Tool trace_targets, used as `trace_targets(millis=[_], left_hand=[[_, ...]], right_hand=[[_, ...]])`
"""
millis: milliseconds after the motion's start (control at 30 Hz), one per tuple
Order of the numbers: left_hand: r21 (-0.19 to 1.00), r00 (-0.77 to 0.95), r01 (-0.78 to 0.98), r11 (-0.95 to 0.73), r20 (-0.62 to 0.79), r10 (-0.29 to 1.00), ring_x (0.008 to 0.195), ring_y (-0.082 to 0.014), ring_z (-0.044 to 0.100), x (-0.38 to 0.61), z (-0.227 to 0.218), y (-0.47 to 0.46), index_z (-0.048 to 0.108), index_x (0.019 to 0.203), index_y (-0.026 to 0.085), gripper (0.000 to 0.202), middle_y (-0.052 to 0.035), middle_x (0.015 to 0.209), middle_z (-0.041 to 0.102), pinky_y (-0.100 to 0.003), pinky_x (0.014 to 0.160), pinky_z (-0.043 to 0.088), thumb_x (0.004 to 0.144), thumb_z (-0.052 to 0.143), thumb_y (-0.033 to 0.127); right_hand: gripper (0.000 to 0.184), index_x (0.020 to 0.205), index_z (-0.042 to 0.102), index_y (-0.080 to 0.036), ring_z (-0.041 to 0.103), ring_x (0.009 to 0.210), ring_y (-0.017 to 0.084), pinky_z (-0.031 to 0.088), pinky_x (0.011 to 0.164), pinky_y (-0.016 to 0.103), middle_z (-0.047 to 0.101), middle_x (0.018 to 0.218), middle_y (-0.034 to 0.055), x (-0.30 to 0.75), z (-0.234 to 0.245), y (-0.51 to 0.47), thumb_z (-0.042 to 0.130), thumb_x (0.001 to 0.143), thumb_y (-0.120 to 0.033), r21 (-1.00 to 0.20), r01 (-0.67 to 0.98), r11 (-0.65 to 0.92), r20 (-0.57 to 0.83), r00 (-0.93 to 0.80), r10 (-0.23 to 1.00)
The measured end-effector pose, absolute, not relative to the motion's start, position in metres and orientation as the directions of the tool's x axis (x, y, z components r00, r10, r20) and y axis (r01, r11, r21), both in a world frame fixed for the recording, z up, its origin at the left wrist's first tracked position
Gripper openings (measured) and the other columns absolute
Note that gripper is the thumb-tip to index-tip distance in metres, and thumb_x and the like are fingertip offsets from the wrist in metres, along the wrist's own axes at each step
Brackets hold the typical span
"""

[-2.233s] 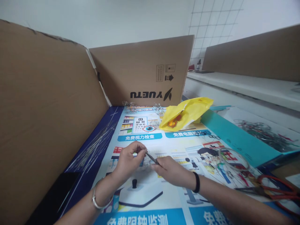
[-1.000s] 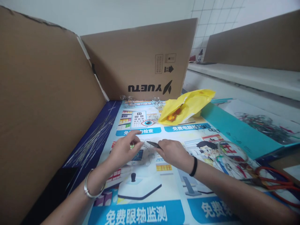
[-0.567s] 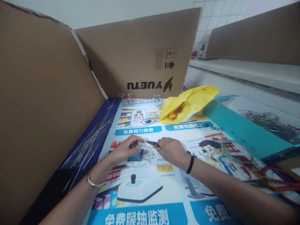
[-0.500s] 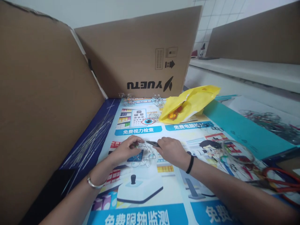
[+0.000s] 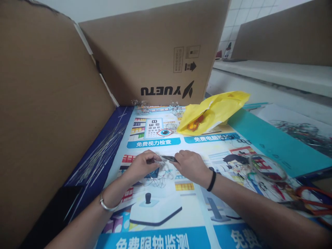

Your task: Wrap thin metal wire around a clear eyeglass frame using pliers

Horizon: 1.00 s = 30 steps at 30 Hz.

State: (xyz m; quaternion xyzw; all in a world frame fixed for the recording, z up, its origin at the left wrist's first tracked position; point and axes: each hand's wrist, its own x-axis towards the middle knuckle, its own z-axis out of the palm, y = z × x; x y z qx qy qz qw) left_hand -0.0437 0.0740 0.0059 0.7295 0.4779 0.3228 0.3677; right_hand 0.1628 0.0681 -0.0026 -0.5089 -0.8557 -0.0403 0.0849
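Observation:
My left hand (image 5: 141, 166) rests on the printed poster (image 5: 166, 214), fingers pinched on a small piece of thin wire (image 5: 158, 174) that loops loosely beneath it. Facing it, my right hand (image 5: 190, 165) is closed round small dark pliers (image 5: 169, 158) whose tips point left at the left fingertips. The two hands almost touch. A silver bangle circles my left wrist and a black band my right.
Cardboard walls (image 5: 46, 103) stand at the left and the back. A bundle of straight wires (image 5: 100, 155) and a black phone (image 5: 55, 211) lie at the left. A yellow bag (image 5: 215, 110) sits behind; a wire coil (image 5: 267, 167) and red-handled scissors (image 5: 308, 204) lie at the right.
Both hands have lowered onto the poster and drawn closer together; my left fingers went from lifted to pinched on the wire. The view tilted slightly down.

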Motion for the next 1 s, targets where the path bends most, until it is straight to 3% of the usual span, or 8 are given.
trace_targets(millis=[367, 800, 1000], left_hand=[[0.814, 0.348, 0.509, -0.279, 0.102, 0.932, 0.076, -0.0144, 0.057, -0.046, 0.006, 0.076, 0.065, 0.072, 0.017, 0.006, -0.0031, 0.079, 0.061, -0.026, 0.071, 0.043, 0.069, 0.061, 0.019], [0.827, 0.380, 0.506, -0.246, 0.043, 0.924, 0.074, -0.0122, 0.054, -0.053, 0.005, 0.079, 0.063, 0.087, 0.016, 0.023, -0.0034, 0.088, 0.060, -0.025, 0.070, 0.044, 0.065, 0.059, 0.013], [0.834, 0.361, 0.484, -0.264, 0.084, 0.929, 0.069, -0.0118, 0.054, -0.049, 0.003, 0.078, 0.064, 0.075, 0.015, 0.009, -0.0030, 0.080, 0.060, -0.024, 0.065, 0.043, 0.068, 0.058, 0.016]], right_hand=[[0.032, 0.078, 0.058, -0.016, 0.053, 0.071, 0.016, 0.029, 0.059, 0.026, 0.060, 0.074, 0.0053, 0.166, -0.008, 0.069, 0.041, 0.087, -0.042, -0.016, 0.876, 0.482, 0.296, -0.456, 0.839], [0.032, 0.076, 0.057, -0.016, 0.052, 0.068, 0.015, 0.027, 0.059, 0.025, 0.059, 0.072, 0.0041, 0.169, -0.012, 0.070, 0.042, 0.087, -0.041, -0.021, 0.860, 0.510, 0.341, -0.473, 0.812], [0.030, 0.076, 0.057, -0.016, 0.051, 0.068, 0.014, 0.028, 0.059, 0.026, 0.058, 0.072, 0.0037, 0.168, -0.013, 0.069, 0.043, 0.087, -0.040, -0.025, 0.838, 0.545, 0.358, -0.502, 0.787]])
